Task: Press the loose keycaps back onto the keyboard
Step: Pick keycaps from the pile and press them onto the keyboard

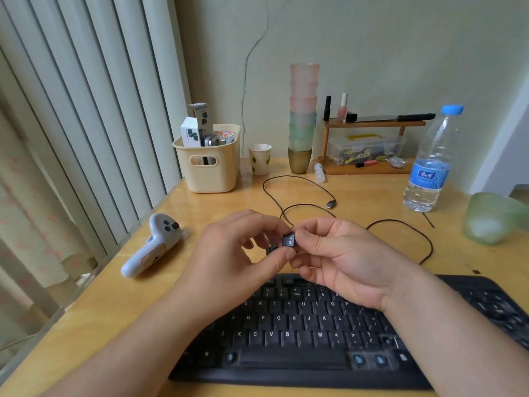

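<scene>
Holding one black keycap (288, 240) pinched between the fingertips of my left hand (243, 247) and right hand (340, 253), I have it raised at the frame's centre, legend face toward me; both hands grasp it, neither is free. From that pinch the keyboard (329, 333) lies straight below, toward the bottom of the frame, long axis left to right; my right hand looks slightly nearer its upper rows; which socket is empty, I cannot tell.

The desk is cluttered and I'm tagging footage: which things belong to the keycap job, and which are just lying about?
Job:
keycap, pinched by left hand and right hand
keyboard

Lying about:
controller
basket
stacked cups
paper cup
water bottle
cable
shelf
</scene>
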Demonstrator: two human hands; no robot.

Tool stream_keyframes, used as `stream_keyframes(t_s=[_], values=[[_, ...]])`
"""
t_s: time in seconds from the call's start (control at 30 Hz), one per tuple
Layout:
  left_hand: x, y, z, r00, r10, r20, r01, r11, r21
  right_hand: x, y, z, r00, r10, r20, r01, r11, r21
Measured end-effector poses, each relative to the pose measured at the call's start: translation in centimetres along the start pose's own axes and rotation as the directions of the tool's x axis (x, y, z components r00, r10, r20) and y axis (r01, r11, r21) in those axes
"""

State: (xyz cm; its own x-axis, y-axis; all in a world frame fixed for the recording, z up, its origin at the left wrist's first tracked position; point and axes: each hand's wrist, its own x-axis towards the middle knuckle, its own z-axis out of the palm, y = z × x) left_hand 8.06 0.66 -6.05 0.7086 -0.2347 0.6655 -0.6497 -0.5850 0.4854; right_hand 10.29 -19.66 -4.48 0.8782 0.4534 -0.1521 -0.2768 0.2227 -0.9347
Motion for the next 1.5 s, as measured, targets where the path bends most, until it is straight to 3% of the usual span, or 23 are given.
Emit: stream_keyframes(t_s=[0.17,0.3,0.43,0.53,0.73,0.9,1.03,1.2,1.5], values=[[-0.1,0.2,0.1,0.996,-0.06,-0.066,0.059,0.998,-0.026,-0.1,-0.1,0.2,0.999,-0.023,0.024,0.022,0.999,0.03],[0.0,0.0,-0.1,0.997,-0.029,-0.076,0.032,0.999,0.034,-0.2,-0.1,0.2,0.999,-0.038,0.031,0.037,0.999,0.03],[0.1,-0.6,-0.3,0.999,-0.028,-0.019,0.029,0.999,0.041,-0.3,0.2,0.4,0.988,-0.15,-0.034,0.141,0.973,-0.182],[0.0,-0.6,-0.4,0.998,-0.06,0.018,0.059,0.998,0.032,-0.3,0.5,0.5,0.949,-0.304,-0.086,0.243,0.875,-0.419],[-0.1,-0.7,-0.4,0.98,-0.189,0.055,0.193,0.977,-0.086,-0.1,0.9,0.5,0.925,-0.375,-0.063,0.274,0.772,-0.573],[0.1,-0.8,-0.4,0.968,-0.243,0.069,0.246,0.968,-0.044,0.0,1.0,0.5,0.888,-0.453,-0.081,0.287,0.683,-0.672],[0.1,-1.0,-0.6,0.952,-0.274,0.138,0.27,0.962,0.045,-0.3,0.8,0.5,0.839,-0.542,-0.037,0.322,0.551,-0.77],[0.1,-0.5,-0.6,0.935,-0.288,0.204,0.3,0.954,-0.027,-0.1,0.9,0.3,0.793,-0.609,0.025,0.327,0.39,-0.861],[0.1,-0.6,-0.8,0.934,-0.283,0.22,0.295,0.955,-0.024,-0.2,1.3,0.3,0.755,-0.642,0.132,0.359,0.236,-0.903]])
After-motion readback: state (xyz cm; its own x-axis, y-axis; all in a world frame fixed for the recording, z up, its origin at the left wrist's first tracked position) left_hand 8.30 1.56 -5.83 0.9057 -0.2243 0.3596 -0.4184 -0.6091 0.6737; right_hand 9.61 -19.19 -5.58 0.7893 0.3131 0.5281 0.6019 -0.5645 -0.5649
